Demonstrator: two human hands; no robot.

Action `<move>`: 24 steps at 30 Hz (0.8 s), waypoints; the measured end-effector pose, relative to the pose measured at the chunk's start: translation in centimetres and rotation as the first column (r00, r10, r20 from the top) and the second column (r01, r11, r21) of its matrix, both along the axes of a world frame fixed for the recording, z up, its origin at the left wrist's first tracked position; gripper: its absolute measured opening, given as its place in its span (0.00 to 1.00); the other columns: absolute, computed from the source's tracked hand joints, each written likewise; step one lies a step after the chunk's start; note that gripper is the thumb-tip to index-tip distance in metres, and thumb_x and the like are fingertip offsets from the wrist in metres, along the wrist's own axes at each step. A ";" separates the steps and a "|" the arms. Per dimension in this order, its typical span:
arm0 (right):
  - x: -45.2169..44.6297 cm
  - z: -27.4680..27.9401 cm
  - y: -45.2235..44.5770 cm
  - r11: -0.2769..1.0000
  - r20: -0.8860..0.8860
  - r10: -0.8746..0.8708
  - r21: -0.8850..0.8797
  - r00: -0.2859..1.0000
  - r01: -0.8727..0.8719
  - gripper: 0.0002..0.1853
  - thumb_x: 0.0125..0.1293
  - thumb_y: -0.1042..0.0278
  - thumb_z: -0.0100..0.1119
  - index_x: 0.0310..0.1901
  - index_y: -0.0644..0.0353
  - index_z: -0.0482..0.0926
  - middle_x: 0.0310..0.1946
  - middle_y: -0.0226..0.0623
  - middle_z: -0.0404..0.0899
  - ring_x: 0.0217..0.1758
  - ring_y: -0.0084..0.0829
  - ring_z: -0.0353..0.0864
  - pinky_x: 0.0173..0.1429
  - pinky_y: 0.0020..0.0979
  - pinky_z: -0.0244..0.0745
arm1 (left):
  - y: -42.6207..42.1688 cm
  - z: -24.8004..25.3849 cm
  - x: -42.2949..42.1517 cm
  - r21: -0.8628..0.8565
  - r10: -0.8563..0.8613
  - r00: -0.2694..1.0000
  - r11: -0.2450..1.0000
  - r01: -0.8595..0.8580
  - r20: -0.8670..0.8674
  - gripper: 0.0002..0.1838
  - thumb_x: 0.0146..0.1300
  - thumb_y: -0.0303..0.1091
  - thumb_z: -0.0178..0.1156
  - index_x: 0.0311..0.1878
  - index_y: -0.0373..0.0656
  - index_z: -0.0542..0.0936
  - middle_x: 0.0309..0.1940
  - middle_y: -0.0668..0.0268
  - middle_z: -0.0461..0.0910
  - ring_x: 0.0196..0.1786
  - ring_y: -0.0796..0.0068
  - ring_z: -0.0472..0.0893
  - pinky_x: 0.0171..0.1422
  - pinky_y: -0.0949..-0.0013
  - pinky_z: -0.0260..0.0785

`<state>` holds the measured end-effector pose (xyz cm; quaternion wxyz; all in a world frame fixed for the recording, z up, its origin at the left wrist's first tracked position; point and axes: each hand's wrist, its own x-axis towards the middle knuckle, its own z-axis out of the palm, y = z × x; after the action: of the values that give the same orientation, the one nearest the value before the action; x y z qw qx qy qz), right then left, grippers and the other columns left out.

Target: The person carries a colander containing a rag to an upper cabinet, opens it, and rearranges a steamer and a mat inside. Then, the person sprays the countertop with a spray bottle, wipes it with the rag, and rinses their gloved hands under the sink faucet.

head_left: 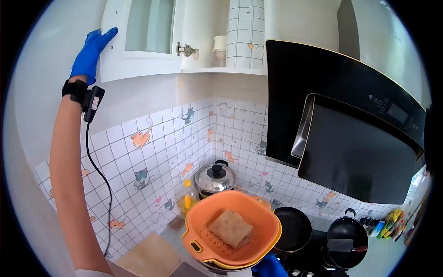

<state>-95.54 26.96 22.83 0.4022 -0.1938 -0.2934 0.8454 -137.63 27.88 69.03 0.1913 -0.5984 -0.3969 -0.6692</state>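
Note:
My left hand (91, 51), in a blue rubber glove, is raised to the free edge of a white cabinet door (115, 62) and grips it, with the thumb on the door's face. The door stands open on its hinge. My right hand (270, 266), also blue-gloved, shows only in part below an orange colander (210, 207), supporting it; its fingers are mostly hidden. A beige folded cloth (230, 228) lies inside the colander. A yellow rim shows just under the orange one, with a metallic edge lower down.
A clear jar (219, 54) stands in the cabinet. At right hangs a black range hood (360, 143). Below are a frying pan (291, 228), a wok (348, 231) with a spatula, a lidded pot (216, 177) and a yellow-capped bottle (188, 196). A cable (99, 171) trails from my left wrist.

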 end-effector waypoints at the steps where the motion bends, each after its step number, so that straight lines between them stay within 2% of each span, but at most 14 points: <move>1: -0.6 1.4 -0.4 0.995 0.094 -0.050 0.094 0.994 0.041 0.18 0.63 0.62 0.42 0.53 0.57 0.64 0.44 0.33 0.71 0.42 0.28 0.71 0.44 0.30 0.68 | 0.4 0.5 -0.9 0.001 0.000 1.000 1.000 0.000 0.006 0.27 0.52 0.41 0.57 0.53 0.38 0.65 0.43 0.60 0.67 0.46 0.71 0.70 0.52 0.71 0.63; 3: -0.3 0.1 0.5 0.953 0.219 -0.083 0.304 0.972 0.013 0.18 0.62 0.61 0.44 0.53 0.57 0.64 0.45 0.34 0.71 0.43 0.29 0.71 0.44 0.30 0.68 | 1.9 2.5 -3.4 0.145 0.600 0.794 0.798 -0.586 -0.094 0.28 0.53 0.41 0.57 0.54 0.37 0.64 0.45 0.57 0.67 0.45 0.66 0.72 0.50 0.69 0.65; 4: -0.5 1.4 0.3 0.992 0.015 -0.056 0.115 0.998 0.053 0.19 0.62 0.62 0.45 0.53 0.58 0.63 0.46 0.34 0.70 0.44 0.30 0.70 0.45 0.32 0.67 | 2.7 2.8 -4.7 0.146 0.597 0.797 0.800 -0.582 -0.092 0.28 0.53 0.41 0.57 0.54 0.37 0.64 0.45 0.57 0.67 0.45 0.66 0.72 0.50 0.69 0.65; 6: -1.3 3.0 1.0 0.996 -0.198 -0.075 -0.070 0.977 0.062 0.19 0.62 0.63 0.46 0.54 0.59 0.63 0.47 0.34 0.69 0.46 0.31 0.69 0.46 0.33 0.67 | 4.2 3.4 -7.3 0.314 0.880 0.474 0.455 -0.833 -0.018 0.29 0.53 0.41 0.56 0.57 0.39 0.62 0.46 0.55 0.67 0.47 0.60 0.71 0.50 0.65 0.66; 9: -1.8 4.9 3.0 0.988 -0.158 0.016 0.153 0.987 0.008 0.20 0.62 0.63 0.46 0.55 0.60 0.61 0.52 0.36 0.66 0.51 0.33 0.67 0.50 0.36 0.66 | 4.1 3.2 -5.8 0.046 0.960 0.268 0.265 -0.963 0.080 0.31 0.53 0.41 0.56 0.59 0.43 0.60 0.49 0.54 0.65 0.50 0.55 0.68 0.51 0.60 0.65; 10: -2.8 7.3 3.7 0.984 0.194 -0.145 0.128 0.970 0.121 0.24 0.58 0.55 0.48 0.54 0.58 0.64 0.48 0.37 0.71 0.49 0.32 0.71 0.53 0.35 0.65 | 4.2 3.3 -6.4 0.042 0.958 0.274 0.271 -0.962 0.083 0.31 0.53 0.41 0.56 0.59 0.43 0.60 0.49 0.54 0.65 0.50 0.55 0.68 0.51 0.60 0.65; 13: -4.2 13.0 3.3 0.978 0.151 -0.161 0.156 0.975 0.137 0.19 0.61 0.61 0.42 0.52 0.58 0.66 0.50 0.35 0.70 0.52 0.32 0.69 0.55 0.33 0.64 | 4.7 3.3 -8.4 0.149 0.963 0.233 0.213 -0.966 0.134 0.34 0.51 0.43 0.58 0.61 0.46 0.58 0.52 0.55 0.62 0.54 0.56 0.65 0.54 0.57 0.63; 15: -5.1 14.3 4.5 0.958 0.067 -0.172 0.243 0.983 0.151 0.19 0.61 0.61 0.44 0.53 0.59 0.65 0.47 0.39 0.72 0.47 0.32 0.73 0.47 0.33 0.71 | 4.8 3.3 -9.2 0.235 0.981 0.149 0.116 -0.965 0.128 0.35 0.51 0.45 0.58 0.62 0.51 0.57 0.53 0.54 0.62 0.54 0.55 0.64 0.58 0.60 0.59; 16: -5.3 15.4 4.8 0.943 0.092 -0.197 0.289 0.976 0.163 0.18 0.61 0.62 0.43 0.51 0.59 0.66 0.45 0.38 0.73 0.45 0.31 0.73 0.46 0.32 0.71 | 4.6 3.1 -9.5 0.133 0.994 0.087 0.077 -0.988 0.071 0.35 0.50 0.45 0.59 0.62 0.52 0.58 0.53 0.54 0.60 0.54 0.56 0.63 0.58 0.61 0.58; 19: -6.3 18.5 5.7 0.878 0.075 -0.239 0.443 0.968 0.182 0.15 0.62 0.61 0.43 0.48 0.56 0.68 0.41 0.36 0.73 0.44 0.28 0.73 0.48 0.29 0.70 | 1.8 -2.5 -7.3 0.605 0.836 0.544 0.398 -0.689 0.070 0.30 0.52 0.43 0.58 0.59 0.52 0.62 0.50 0.56 0.62 0.52 0.61 0.65 0.57 0.64 0.59; 21: -7.5 21.0 5.2 0.559 0.033 -0.343 0.810 0.939 0.175 0.20 0.65 0.63 0.37 0.58 0.60 0.58 0.55 0.38 0.64 0.58 0.33 0.64 0.62 0.33 0.58 | -2.2 -9.1 -1.3 0.289 0.479 0.873 0.851 -0.437 -0.092 0.26 0.53 0.41 0.57 0.57 0.50 0.66 0.53 0.61 0.60 0.48 0.65 0.68 0.54 0.68 0.61; 22: -8.1 23.0 5.0 0.675 0.029 -0.270 0.719 0.963 0.167 0.21 0.65 0.62 0.38 0.58 0.60 0.58 0.56 0.40 0.63 0.58 0.34 0.63 0.62 0.34 0.58 | -2.9 -11.5 -0.2 0.058 0.110 0.994 0.992 -0.108 -0.026 0.31 0.51 0.44 0.59 0.58 0.49 0.63 0.56 0.62 0.58 0.52 0.64 0.66 0.56 0.67 0.59; 23: -8.7 25.1 5.2 0.772 0.008 -0.199 0.617 0.980 0.152 0.22 0.65 0.61 0.39 0.58 0.60 0.57 0.56 0.41 0.63 0.59 0.36 0.62 0.62 0.36 0.58 | -3.4 -13.4 0.7 -0.136 -0.256 0.959 0.953 0.271 0.119 0.35 0.49 0.47 0.60 0.60 0.47 0.61 0.60 0.63 0.55 0.55 0.63 0.63 0.58 0.65 0.56; 24: -9.2 26.2 6.2 0.739 -0.027 -0.175 0.657 0.984 0.149 0.23 0.64 0.59 0.41 0.58 0.60 0.57 0.56 0.43 0.62 0.59 0.38 0.63 0.62 0.37 0.59 | -3.5 -15.8 1.5 -0.144 -0.333 0.943 0.935 0.325 -0.029 0.43 0.43 0.50 0.63 0.62 0.45 0.57 0.62 0.61 0.51 0.59 0.61 0.59 0.61 0.62 0.52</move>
<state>-104.73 33.11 49.07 0.5110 -0.0805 -0.5606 0.6466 -136.14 24.36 53.21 0.0455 -0.6857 -0.3311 -0.6466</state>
